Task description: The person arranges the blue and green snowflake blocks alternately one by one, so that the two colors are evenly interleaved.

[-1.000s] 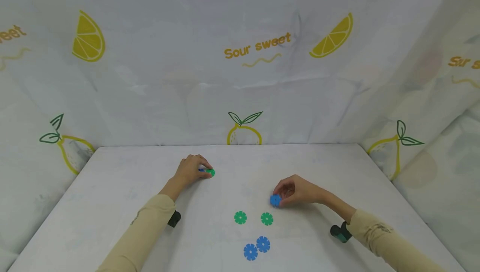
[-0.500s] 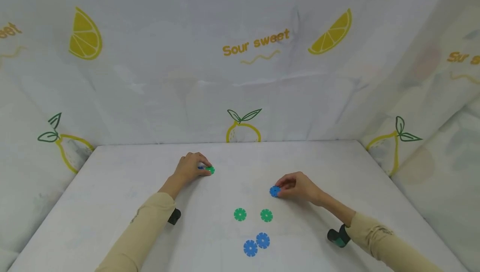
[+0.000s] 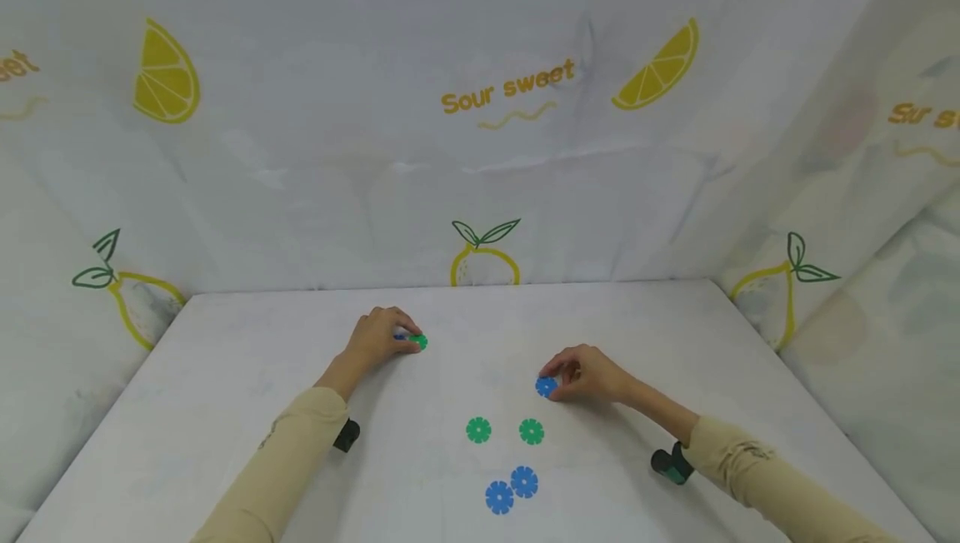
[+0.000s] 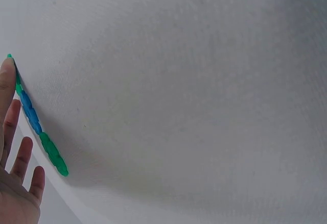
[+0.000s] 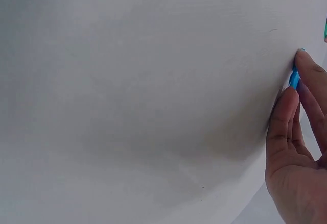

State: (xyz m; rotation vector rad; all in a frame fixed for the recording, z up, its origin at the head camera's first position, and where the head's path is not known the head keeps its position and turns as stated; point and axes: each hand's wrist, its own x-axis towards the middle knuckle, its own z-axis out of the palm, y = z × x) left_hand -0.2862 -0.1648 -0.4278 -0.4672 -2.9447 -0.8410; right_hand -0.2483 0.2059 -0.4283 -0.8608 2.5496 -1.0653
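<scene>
Toward the far left of the table, my left hand pinches a green notched disc between thumb and finger. In the left wrist view a blue notched disc and a second green disc line up edge to edge with it in one row. My right hand holds another blue notched disc, its flat face toward the head camera and its edge between the fingertips. The right wrist view shows this disc nearly edge-on, partly covered by the fingers.
Nearer the person, two loose green discs lie side by side on the white table. Two blue discs lie close together below them. A white curtain with lemon prints surrounds the table's back and sides.
My right hand has shifted slightly left and away from the person with its blue disc, turning the disc a little. My left hand stays in place, and the loose discs have not moved.
</scene>
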